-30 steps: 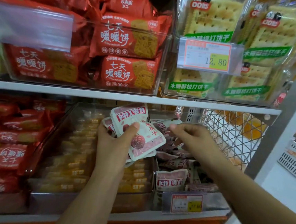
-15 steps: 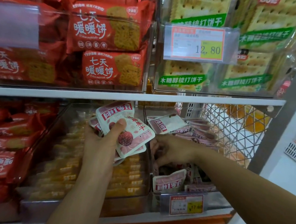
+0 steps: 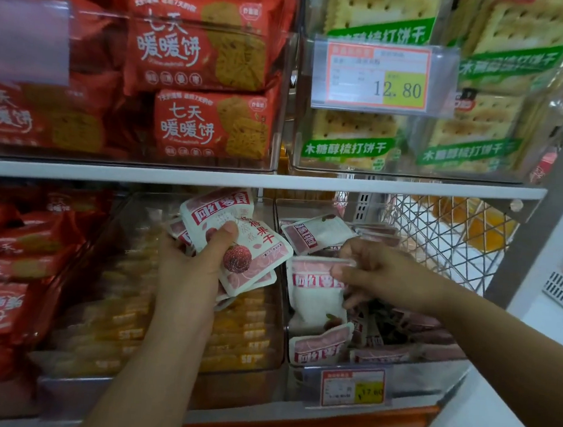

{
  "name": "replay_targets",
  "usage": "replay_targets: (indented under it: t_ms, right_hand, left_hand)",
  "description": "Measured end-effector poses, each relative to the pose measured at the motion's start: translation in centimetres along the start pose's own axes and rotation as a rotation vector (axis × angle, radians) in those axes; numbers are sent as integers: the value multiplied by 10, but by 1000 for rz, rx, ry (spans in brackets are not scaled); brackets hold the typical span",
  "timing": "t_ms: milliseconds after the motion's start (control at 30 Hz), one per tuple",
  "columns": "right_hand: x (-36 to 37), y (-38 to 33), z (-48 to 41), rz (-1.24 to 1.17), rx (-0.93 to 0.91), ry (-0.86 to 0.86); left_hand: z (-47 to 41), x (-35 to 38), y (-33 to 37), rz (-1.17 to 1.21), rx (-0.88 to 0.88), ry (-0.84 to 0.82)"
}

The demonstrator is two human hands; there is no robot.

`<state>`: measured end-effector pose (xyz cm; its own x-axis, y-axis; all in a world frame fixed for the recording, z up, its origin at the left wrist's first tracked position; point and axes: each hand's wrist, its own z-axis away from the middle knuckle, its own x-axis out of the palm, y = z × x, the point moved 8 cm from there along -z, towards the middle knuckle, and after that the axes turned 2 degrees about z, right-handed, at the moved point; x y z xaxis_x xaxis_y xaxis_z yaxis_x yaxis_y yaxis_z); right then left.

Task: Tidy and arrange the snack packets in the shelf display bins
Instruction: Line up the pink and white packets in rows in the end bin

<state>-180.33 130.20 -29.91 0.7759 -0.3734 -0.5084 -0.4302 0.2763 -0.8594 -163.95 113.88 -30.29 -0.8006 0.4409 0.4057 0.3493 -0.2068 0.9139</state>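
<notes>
The left hand [image 3: 188,273] grips a fanned stack [image 3: 253,245] of pink-and-white packets, with the thumb pressed across the front one. It holds the stack up in front of the middle bin [image 3: 240,378] of yellow packets on the lower shelf. The right hand [image 3: 384,275] pinches the top edge of one packet [image 3: 317,296] between the thumb and curled fingers [image 3: 355,251]. This packet hangs upright over the right bin [image 3: 430,370], with its lower end among loose packets of the same kind. A price tag [image 3: 352,387] sits on that bin's front. Above the shelf board [image 3: 413,186], red biscuit packs [image 3: 203,51] and green-labelled cracker packs [image 3: 349,140] fill clear bins.
</notes>
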Motion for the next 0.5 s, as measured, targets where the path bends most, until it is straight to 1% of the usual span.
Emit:
replay_targets:
  t_ms: [100, 133, 233, 267, 367, 400, 500]
  right_hand:
    - [16, 4, 12, 50, 14, -89]
    - [23, 6, 15, 114, 0, -126]
    - [42, 9, 21, 424, -11, -248]
    - [44, 11, 23, 460, 17, -283]
    - [43, 13, 30, 427, 121, -338]
    - [43, 13, 31, 450, 120, -346]
    - [53, 9, 31, 482, 40, -360]
  left_hand:
    - [1, 0, -1, 8, -5, 3]
    - [2, 0, -1, 10, -8, 2]
    - [4, 1, -2, 2, -25, 4]
    - [3, 1, -2, -1, -26, 6]
    - [3, 0, -2, -2, -26, 13]
    - [2, 0, -2, -3, -28, 15]
    - [1, 1, -5, -8, -33, 14]
